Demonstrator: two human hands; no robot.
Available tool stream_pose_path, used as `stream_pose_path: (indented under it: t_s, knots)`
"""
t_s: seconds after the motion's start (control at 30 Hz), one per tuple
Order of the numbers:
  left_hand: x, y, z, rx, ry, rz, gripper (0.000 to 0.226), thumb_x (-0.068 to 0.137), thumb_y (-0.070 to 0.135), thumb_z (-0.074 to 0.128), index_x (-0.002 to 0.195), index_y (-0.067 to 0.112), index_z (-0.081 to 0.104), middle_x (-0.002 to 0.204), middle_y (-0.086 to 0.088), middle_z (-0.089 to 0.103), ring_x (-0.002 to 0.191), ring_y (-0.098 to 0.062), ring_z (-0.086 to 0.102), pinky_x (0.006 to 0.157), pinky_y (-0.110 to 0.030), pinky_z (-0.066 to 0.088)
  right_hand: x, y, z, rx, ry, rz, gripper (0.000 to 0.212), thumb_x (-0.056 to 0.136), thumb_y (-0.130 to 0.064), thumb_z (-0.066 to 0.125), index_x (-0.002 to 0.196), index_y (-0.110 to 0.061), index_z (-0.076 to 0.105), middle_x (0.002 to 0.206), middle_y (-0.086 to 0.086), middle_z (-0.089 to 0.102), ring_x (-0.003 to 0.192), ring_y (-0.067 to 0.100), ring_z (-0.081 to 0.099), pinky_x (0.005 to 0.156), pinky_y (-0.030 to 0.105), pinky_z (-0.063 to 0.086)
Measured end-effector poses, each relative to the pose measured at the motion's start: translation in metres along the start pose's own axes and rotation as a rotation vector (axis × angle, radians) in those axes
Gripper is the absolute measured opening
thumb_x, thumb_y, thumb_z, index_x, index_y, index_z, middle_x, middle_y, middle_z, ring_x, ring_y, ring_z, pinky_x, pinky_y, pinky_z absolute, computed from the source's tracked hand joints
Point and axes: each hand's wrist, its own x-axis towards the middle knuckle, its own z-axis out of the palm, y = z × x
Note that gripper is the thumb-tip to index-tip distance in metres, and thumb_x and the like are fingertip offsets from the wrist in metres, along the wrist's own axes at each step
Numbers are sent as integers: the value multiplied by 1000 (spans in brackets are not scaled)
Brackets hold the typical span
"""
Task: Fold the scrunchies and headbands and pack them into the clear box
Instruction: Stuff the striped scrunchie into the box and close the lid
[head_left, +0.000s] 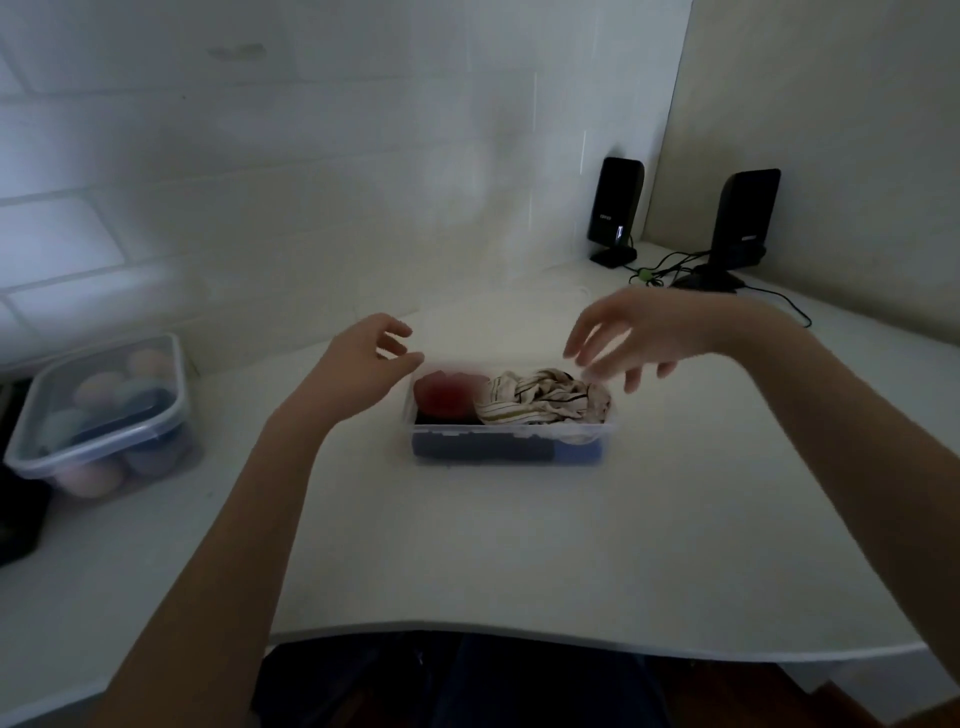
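Note:
The clear box (511, 430) stands in the middle of the white desk. On top inside it lie a red scrunchie (448, 396) at the left and a cream striped scrunchie (545, 399) at the right. Dark and blue fabric (483, 450) shows through the front wall below them. My left hand (363, 358) hovers just left of the box, fingers apart and holding nothing. My right hand (639, 332) hovers above the box's right end, fingers spread and empty, a little blurred.
A lidded clear container (104, 415) with pastel rounded items stands at the desk's left edge. Two black speakers (615, 208) (743, 223) with cables (670, 267) stand in the far right corner. The desk's curved front edge (519, 631) is close to me.

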Motion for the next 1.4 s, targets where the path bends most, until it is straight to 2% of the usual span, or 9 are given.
stream_pose_path:
  t_s: [0.13, 0.27, 0.47, 0.63, 0.73, 0.9, 1.0, 1.2, 1.4]
  knots:
    - [3, -17, 8, -454, -123, -205, 44, 86, 24, 65, 126, 11, 51, 116, -6, 62, 100, -15, 63, 87, -30, 49, 16, 24, 4, 303, 443, 59, 28, 92, -29, 57, 116, -16, 55, 120, 6, 63, 71, 15, 67, 51, 25, 48]
    - [7, -17, 25, -722, -227, -231, 32, 93, 17, 55, 122, 3, 55, 124, -7, 61, 107, -19, 62, 88, -27, 51, 35, 30, 35, 611, 318, 125, 50, 91, -22, 58, 137, -16, 39, 120, 7, 60, 64, 14, 60, 51, 25, 49]
    - [5, -18, 33, -905, -69, -115, 35, 86, -14, 46, 100, 14, 64, 105, -5, 69, 94, -15, 66, 75, -20, 57, 40, 34, 55, 756, 555, -73, 21, 84, -9, 66, 83, -29, 67, 82, -8, 69, 56, 5, 55, 49, 20, 41]
    - [-4, -19, 27, -1051, -19, -196, 53, 83, -5, 28, 58, 9, 73, 80, -5, 74, 77, -15, 67, 71, -24, 53, 26, 39, 53, 590, 488, -88, 38, 85, 7, 54, 87, -27, 72, 87, -14, 68, 79, 16, 60, 74, 35, 50]
    - [-10, -23, 24, -965, -86, -161, 54, 89, 16, 29, 63, 9, 75, 110, -13, 67, 100, -24, 61, 90, -37, 48, 18, 39, 54, 524, 390, -31, 48, 88, 6, 38, 101, -23, 74, 109, -10, 65, 95, 19, 64, 86, 42, 54]
    - [-21, -24, 32, -701, -200, -82, 9, 81, 20, 68, 86, 19, 61, 96, -3, 68, 86, -24, 65, 66, -26, 53, 15, 37, 69, 731, 348, -16, 16, 86, -34, 61, 97, -27, 71, 104, -3, 71, 92, 22, 68, 85, 39, 55]
    - [-25, -27, 35, -627, -251, -46, 42, 68, 24, 77, 103, 22, 54, 111, -5, 61, 95, -22, 67, 74, -26, 55, 16, 37, 80, 714, 321, -97, 26, 83, -34, 67, 107, -26, 60, 96, -9, 73, 85, 14, 70, 78, 31, 56]
    - [-29, -23, 34, -587, -244, -19, 42, 76, 17, 72, 111, 16, 49, 116, -7, 58, 97, -21, 65, 71, -19, 57, 19, 35, 85, 740, 332, -133, 29, 86, -29, 64, 115, -27, 57, 107, -1, 71, 91, 19, 68, 77, 36, 52]
    - [-37, -32, 39, -433, -212, 132, 70, 48, 45, 81, 108, 42, 46, 117, 14, 55, 102, 3, 58, 82, -12, 45, 12, 37, 117, 678, 502, -230, 36, 92, -41, 49, 127, -38, 48, 117, -19, 59, 104, -7, 57, 88, 12, 43]
